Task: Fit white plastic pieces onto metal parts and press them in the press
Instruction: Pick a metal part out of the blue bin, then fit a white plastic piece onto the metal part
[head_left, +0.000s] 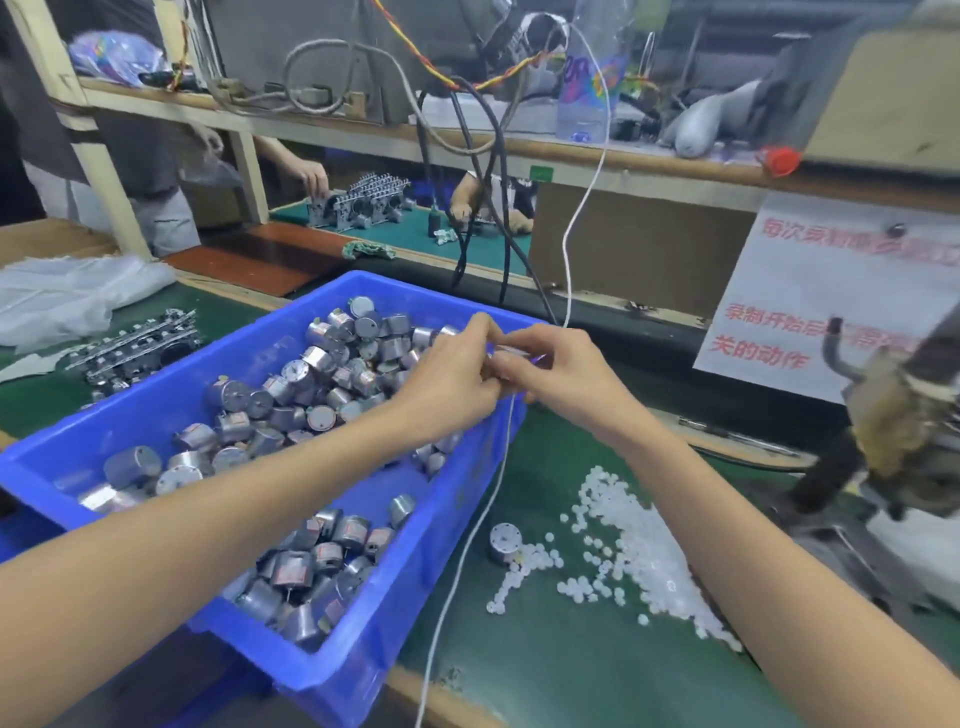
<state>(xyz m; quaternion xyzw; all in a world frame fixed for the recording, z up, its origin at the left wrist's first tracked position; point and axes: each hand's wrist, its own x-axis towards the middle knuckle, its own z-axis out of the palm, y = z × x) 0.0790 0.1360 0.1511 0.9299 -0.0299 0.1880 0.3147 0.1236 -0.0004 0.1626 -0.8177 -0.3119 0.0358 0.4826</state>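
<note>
A blue bin (363, 644) on the left holds several small silver metal motors (291, 384). My left hand (452, 379) and my right hand (556, 374) meet above the bin's far right corner, fingertips pinched together on one metal motor (501, 356) that is mostly hidden between them. Whether a white piece sits on it is unclear. A heap of white plastic pieces (628, 540) lies on the green mat to the right of the bin. One lone metal motor (504, 540) stands upright beside that heap. The press (904, 431) is at the right edge, blurred.
A white cable (467, 540) hangs down past my hands and across the green mat (561, 670). A row of assembled parts (135, 348) and a white bag (72, 296) lie at the left. Other people's hands (311, 176) work across the bench. A paper notice (831, 291) hangs at right.
</note>
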